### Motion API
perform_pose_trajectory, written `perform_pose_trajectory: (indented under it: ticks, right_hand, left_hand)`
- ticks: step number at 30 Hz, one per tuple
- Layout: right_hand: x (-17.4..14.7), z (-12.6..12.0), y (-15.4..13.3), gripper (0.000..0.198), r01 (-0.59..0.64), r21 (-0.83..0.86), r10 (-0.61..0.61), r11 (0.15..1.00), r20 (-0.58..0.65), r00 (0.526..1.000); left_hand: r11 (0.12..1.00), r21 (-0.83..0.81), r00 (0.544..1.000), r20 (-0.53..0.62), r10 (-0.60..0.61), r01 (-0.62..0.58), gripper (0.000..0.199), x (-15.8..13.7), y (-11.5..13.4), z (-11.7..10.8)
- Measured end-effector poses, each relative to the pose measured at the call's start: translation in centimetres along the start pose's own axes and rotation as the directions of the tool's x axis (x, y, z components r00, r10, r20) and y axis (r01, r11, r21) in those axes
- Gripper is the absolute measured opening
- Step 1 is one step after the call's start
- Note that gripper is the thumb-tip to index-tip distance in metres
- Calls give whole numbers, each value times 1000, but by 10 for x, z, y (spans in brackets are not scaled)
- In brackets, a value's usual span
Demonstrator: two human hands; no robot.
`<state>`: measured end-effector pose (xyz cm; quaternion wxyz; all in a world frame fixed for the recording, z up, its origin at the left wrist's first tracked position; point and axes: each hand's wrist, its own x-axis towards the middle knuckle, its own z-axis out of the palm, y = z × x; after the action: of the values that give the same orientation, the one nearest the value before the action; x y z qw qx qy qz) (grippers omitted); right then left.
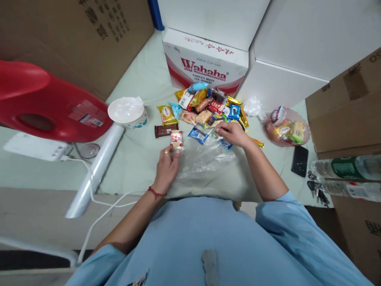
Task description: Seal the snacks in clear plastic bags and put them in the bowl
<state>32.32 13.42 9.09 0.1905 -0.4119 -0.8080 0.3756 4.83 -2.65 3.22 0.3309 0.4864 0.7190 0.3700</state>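
My left hand (168,167), with a ring and a red cord at the wrist, has its thumb and fingers closed at the lower edge of a small white and red snack packet (176,139). Just above that lies a brown wrapped bar (165,130). My right hand (233,134) reaches into the near right side of a heap of wrapped snacks (204,116), fingers pinched together; what they grip is hidden. Between my hands a clear plastic bag (205,157) lies spread on the cloth. A blue packet (198,135) rests at its far edge.
A white paper tub (128,113) and a red jug (50,103) stand left, near a plastic film roll (95,171) and white cable. A Wahaba-style water carton (205,65) backs the heap. Right are a pink snack bag (287,126), phone (299,161), keys (318,190) and bottles (347,168).
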Motion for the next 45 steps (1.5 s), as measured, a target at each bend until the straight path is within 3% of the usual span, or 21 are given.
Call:
perform_pose_trajectory:
  ticks: [2,3,5,8,10,12,15,17,20,24,27,30,32,34,36,37,39,41,43,45]
  right_hand:
    - [13,3,-1,27,77,-125,-83,989,-42,996]
    - [19,3,-2,28,110,-164,-121,980,-60,991]
    - [29,3,-4,31,169,-204,-197,964,-126,972]
    - [29,-1,-5,42,169,-208,-235,963,-347,908]
    - [14,0,-1,47,70,-137,-132,988,-521,843]
    - [-12,8,7,49,-80,-3,59,997,-634,771]
    - [-59,34,20,53,-308,171,340,936,-669,661]
    - [-83,55,27,53,-406,231,453,884,-635,625]
    - [-99,83,31,52,-480,233,524,846,-529,667]
    - [-94,95,27,47,-491,130,494,862,-439,751]
    - [-100,93,18,41,-453,180,484,873,-440,757]
    - [-132,93,2,38,-420,274,501,865,-430,751]
    - [-162,94,-11,36,-427,349,535,834,-323,781]
    - [-189,90,-20,36,-460,408,542,789,-110,833]
    - [-204,78,-20,38,-492,413,540,767,2,842]
    - [-205,70,-17,39,-496,393,552,774,-35,833]
    - [-193,53,-4,42,-484,315,564,817,-255,785]
    - [-167,41,11,41,-460,187,493,868,-438,752]
    - [-132,38,22,38,-428,39,394,903,-471,789]
    - [-98,43,26,34,-400,-104,329,911,-403,854]
  left_hand:
    - [972,190,978,-131,162,-136,64,-4,5,1]
    - [925,305,951,-136,277,-226,59,-6,7,2]
    - [782,472,884,-11,467,-407,45,-9,11,7]
    - [687,511,851,218,477,-517,40,-9,9,18]
    - [713,522,883,248,398,-468,46,-6,4,25]
    - [750,525,915,232,330,-403,52,-4,-2,29]
    - [785,506,933,221,283,-358,57,-4,-9,32]
    - [792,499,936,225,272,-350,59,-5,-11,32]
    - [778,517,933,239,269,-356,60,-7,-11,33]
    - [763,541,934,247,258,-354,59,-10,-8,34]
    - [779,535,943,240,230,-326,59,-12,-6,33]
    - [783,537,947,234,219,-313,61,-18,-4,34]
    - [766,554,943,239,230,-327,67,-24,-5,36]
    - [737,573,933,259,251,-357,76,-30,-6,39]
    - [706,587,917,293,270,-396,83,-35,-8,41]
    - [692,591,909,313,276,-414,85,-36,-10,41]
    - [670,596,894,350,280,-443,87,-36,-13,39]
    - [657,595,883,380,277,-462,89,-35,-16,36]
    - [650,589,871,409,273,-480,91,-34,-18,33]
    - [643,585,861,431,269,-494,93,-34,-20,30]
